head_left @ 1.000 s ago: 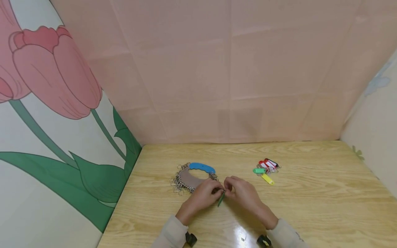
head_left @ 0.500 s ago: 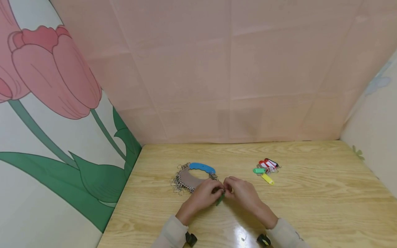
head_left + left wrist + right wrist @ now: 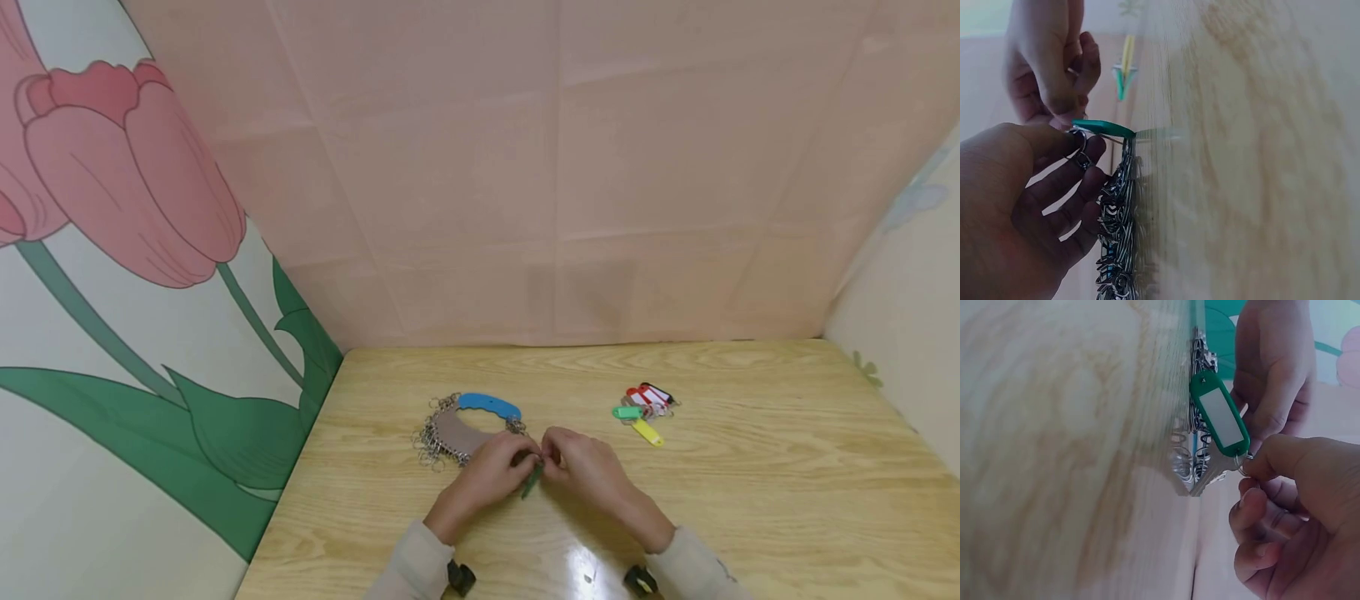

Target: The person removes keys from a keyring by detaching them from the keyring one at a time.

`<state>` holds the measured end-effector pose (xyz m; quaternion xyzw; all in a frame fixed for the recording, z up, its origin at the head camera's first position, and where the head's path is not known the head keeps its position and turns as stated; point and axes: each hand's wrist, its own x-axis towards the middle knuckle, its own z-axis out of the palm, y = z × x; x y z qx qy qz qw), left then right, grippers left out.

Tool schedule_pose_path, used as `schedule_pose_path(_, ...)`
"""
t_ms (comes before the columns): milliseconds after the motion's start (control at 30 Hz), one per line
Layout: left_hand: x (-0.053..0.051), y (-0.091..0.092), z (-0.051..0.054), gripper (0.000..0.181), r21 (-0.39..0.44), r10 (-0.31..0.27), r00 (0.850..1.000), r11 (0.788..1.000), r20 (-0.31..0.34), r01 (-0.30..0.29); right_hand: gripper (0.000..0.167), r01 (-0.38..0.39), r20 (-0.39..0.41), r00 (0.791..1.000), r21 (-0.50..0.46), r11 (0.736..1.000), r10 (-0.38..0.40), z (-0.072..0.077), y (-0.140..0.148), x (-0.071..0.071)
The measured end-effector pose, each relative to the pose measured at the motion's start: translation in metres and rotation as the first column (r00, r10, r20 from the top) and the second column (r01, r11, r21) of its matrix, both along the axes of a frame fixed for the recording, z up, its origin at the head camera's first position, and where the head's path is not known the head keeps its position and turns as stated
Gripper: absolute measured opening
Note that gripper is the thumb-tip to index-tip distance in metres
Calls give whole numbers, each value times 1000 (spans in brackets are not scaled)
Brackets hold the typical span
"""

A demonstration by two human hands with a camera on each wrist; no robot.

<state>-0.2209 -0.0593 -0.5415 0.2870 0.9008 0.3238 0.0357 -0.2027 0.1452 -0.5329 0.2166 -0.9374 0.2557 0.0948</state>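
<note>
A green key tag [image 3: 1220, 412] with a white label hangs by a small metal ring [image 3: 1242, 466], which my right hand [image 3: 590, 468] pinches between thumb and index finger. My left hand [image 3: 491, 469] is up against the right and pinches a metal key ring [image 3: 1079, 142] with a small link below it; whether the two rings are joined is hidden by the fingertips. Partly under the left hand lies a crescent-shaped grey key holder [image 3: 457, 430] with a blue grip [image 3: 489, 406]. Many metal split rings [image 3: 429, 442] line its outer edge.
Farther back on the wooden table [image 3: 750, 467], to the right, lies a pile of key tags: a green tag [image 3: 627, 412], a yellow tag [image 3: 647, 432], red-and-white tags [image 3: 647, 398] and a black one. A pink-covered wall stands behind the table, with a flower-patterned wall at the left.
The green tag has shifted and turned slightly below the fingertips. Both hands stay almost in place; the key holder and the pile of tags have not moved.
</note>
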Motion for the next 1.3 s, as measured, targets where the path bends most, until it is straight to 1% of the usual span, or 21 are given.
schedule_pose_path(67,0,-1,0,16,8,10,1000,1000,0,-10,17,37,57,998,4,999,-37,1,0,0)
schedule_pose_path(167,1,-2,0,15,15,23,1000,1000,-2,-23,10,79,133,988,7,997,-79,3,-1,1)
schedule_pose_path(233,1,-2,1,15,19,26,1000,999,-3,-26,9,90,164,982,6,996,-89,4,-1,1)
schedule_pose_path(333,1,-3,2,15,27,23,1000,999,3,-23,7,94,190,978,-5,996,-91,4,-1,0)
schedule_pose_path(433,1,-3,2,15,39,15,1000,999,11,-16,10,88,172,981,-19,996,-84,5,-1,-1)
schedule_pose_path(567,0,-3,3,15,43,4,1000,999,15,-5,16,55,130,990,-32,998,-51,6,0,-2)
schedule_pose_path(767,0,-4,4,17,35,-5,1000,999,19,5,15,-4,64,998,-24,1000,6,9,1,-1)
schedule_pose_path(967,-1,-4,4,19,31,-26,1000,999,12,25,14,-56,14,998,-1,998,56,7,4,-1)
schedule_pose_path(1133,-1,-4,5,19,27,-42,999,999,4,42,11,-100,4,995,22,995,100,5,6,-3)
schedule_pose_path(1233,-2,-4,4,20,30,-38,999,999,14,38,10,-99,15,995,31,995,99,6,5,-4)
schedule_pose_path(1300,-2,-4,4,20,41,-30,999,999,30,29,9,-81,30,996,29,996,80,7,4,-5)
